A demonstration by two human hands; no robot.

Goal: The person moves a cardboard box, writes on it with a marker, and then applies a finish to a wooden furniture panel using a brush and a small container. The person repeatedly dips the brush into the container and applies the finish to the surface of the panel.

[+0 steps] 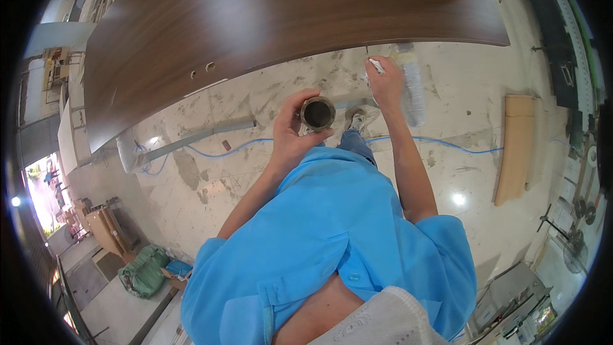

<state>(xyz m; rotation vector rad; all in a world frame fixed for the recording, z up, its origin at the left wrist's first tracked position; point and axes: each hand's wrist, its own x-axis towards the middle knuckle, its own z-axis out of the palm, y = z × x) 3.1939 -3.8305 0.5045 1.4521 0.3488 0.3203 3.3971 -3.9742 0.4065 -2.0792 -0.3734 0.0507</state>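
My left hand (295,129) is wrapped round the side of an open-topped round can (318,114), held upright with its dark inside showing. My right hand (386,84) is closed in a pinch on a slim white-handled tool (377,65); whether it is a brush cannot be made out. A thin dark tip (367,50) rises from near those fingers and reaches the front edge of a large brown wood-grain door panel (306,9). Two small holes (210,66) are cut near the panel's edge, left of my hands.
Below the panel, a grey padded bar (204,135) and a plastic-wrapped roll (412,89) rest on the stained pale floor (447,99). A blue hose (447,145) crosses behind my arms. Cardboard strips (516,147) lie at right; a green sack (145,271) sits lower left.
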